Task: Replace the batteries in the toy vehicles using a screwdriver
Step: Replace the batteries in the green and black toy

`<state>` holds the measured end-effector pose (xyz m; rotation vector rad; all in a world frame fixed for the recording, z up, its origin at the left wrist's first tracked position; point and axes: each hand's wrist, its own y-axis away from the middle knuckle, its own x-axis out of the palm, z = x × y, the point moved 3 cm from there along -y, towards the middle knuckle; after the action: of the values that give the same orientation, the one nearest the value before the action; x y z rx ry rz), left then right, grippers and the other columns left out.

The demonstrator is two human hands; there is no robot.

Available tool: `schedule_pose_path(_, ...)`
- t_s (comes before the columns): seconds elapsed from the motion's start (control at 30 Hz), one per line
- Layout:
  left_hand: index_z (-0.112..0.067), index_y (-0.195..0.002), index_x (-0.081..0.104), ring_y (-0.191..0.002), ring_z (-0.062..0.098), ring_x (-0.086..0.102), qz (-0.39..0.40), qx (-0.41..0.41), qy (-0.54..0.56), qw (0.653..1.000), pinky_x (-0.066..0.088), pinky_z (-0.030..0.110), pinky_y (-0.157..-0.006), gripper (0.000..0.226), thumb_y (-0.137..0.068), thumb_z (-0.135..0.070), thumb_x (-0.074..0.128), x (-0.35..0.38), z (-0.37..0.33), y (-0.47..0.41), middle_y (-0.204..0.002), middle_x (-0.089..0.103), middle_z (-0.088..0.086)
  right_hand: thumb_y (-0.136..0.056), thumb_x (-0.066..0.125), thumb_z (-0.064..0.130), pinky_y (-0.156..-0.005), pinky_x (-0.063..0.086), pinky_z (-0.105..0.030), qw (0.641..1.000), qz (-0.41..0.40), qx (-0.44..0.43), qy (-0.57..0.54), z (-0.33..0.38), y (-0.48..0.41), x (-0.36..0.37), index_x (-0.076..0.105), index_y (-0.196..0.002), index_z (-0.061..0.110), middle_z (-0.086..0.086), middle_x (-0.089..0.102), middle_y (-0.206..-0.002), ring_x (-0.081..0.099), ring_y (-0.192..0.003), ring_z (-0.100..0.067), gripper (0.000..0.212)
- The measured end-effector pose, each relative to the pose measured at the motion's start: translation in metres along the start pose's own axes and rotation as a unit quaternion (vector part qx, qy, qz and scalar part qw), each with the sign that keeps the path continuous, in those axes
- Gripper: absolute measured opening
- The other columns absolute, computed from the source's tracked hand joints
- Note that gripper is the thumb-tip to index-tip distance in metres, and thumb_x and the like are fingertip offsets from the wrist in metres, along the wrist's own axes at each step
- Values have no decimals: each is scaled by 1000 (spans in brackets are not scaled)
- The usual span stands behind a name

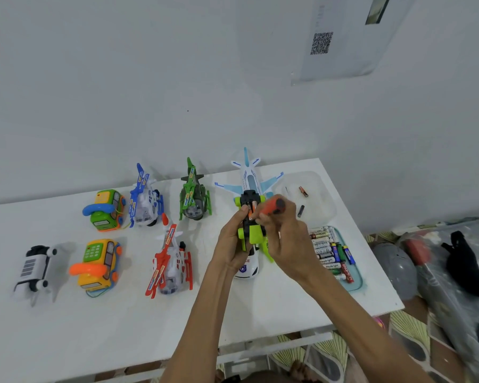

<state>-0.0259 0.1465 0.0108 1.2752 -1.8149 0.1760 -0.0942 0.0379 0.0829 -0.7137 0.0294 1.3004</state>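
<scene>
Battery swap: left hand [230,244] grips upturned green toy car [253,236], right hand [284,239] clamps orange screwdriver [273,205] over its open battery bay [250,207]; next, likely seat cells squarely.

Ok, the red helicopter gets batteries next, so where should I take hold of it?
Probably by the clear cabin of the red helicopter, coming from the near end with fingers on both flanks. The rotor blades lie lengthwise over the top and the skids are thin, so both look fragile.
</scene>
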Motion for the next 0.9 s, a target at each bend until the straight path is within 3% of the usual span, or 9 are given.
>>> schedule_pose_path(0.07, -2, -127, 66, -99, 23, 71, -16, -12, 10, 1000, 59, 33, -83, 43, -94, -30, 62, 1, -1, 1, -116, 71, 17, -107, 42, 30, -69, 58, -41, 997, 30, -55, 38, -6, 9, 4, 38, -125, 36, -5, 69, -107, 71, -80, -29, 20)
schedule_pose_path(0.2, -2, -137, 59, -106, 21, 68, -36, -44, 56, 997, 55, 32, -89, 55, -93, -33, 68, -3, 1, -3, -119, 69, 13, -98, 48, 4, -95, 51, -15, 985, 57, -145, 76, -15, 22, 9, 57, -122, 6, -11, 63, -130, 66, -113, -30, 26)
schedule_pose_path(0.27, -3, -138, 58, -106, 20, 66, -33, -59, 78, 995, 55, 32, -91, 56, -93, -34, 69, -3, 3, -4, -118, 69, 11, -95, 52, -6, -102, 46, -15, 977, 52, -189, 85, -19, 24, 9, 54, -116, 7, -16, 61, -134, 57, -131, -29, 25)
schedule_pose_path(0.4, -5, -122, 71, -101, 21, 70, -36, -29, 69, 996, 53, 33, -96, 43, -88, -31, 68, -6, 1, -3, -119, 71, 15, -92, 56, -11, -101, 48, -17, 995, 43, -88, 3, -21, 21, 1, 46, -119, 34, 5, 61, -134, 60, -125, -14, 54)
schedule_pose_path(0.53, -2, -122, 68, -92, 20, 72, -28, -19, 69, 997, 60, 30, -82, 40, -92, -28, 64, 1, -4, -1, -115, 71, 16, -104, 44, 5, -94, 57, -46, 991, -27, -44, -127, -13, 21, 2, 51, -125, 29, -15, 64, -124, 66, -116, -27, 32)
schedule_pose_path(0.63, -3, -114, 72, -83, 20, 73, -41, -9, 64, 997, 60, 30, -68, 31, -98, -25, 58, -3, -4, -1, -104, 74, 15, -108, 36, 4, -81, 62, -48, 956, -157, 28, -246, -3, 13, -5, 41, -121, 19, -16, 66, -110, 72, -105, -33, 20)
schedule_pose_path(0.73, -1, -123, 69, -91, 23, 71, -29, -11, 67, 997, 61, 32, -70, 38, -98, -27, 57, -9, -5, 2, -113, 71, 18, -107, 47, 24, -58, 61, -31, 958, -215, 164, -94, -37, 4, -25, 43, -124, 14, -7, 71, -96, 75, -72, -20, 20)
schedule_pose_path(0.8, -1, -117, 74, -90, 23, 72, -25, -15, 74, 997, 61, 32, -69, 35, -98, -26, 57, -11, -5, 4, -112, 71, 18, -103, 55, 32, -61, 59, -30, 957, -93, 261, 86, -79, 0, -28, 50, -117, 17, -5, 71, -97, 72, -64, -19, 21)
schedule_pose_path(0.9, -1, -119, 72, -90, 23, 72, -21, -16, 64, 998, 61, 32, -69, 37, -96, -26, 59, -12, -5, 4, -113, 71, 19, -101, 57, 31, -73, 50, -32, 894, 85, 312, 312, -124, 3, -15, 55, -113, 8, -15, 68, -104, 67, -88, -30, 26)
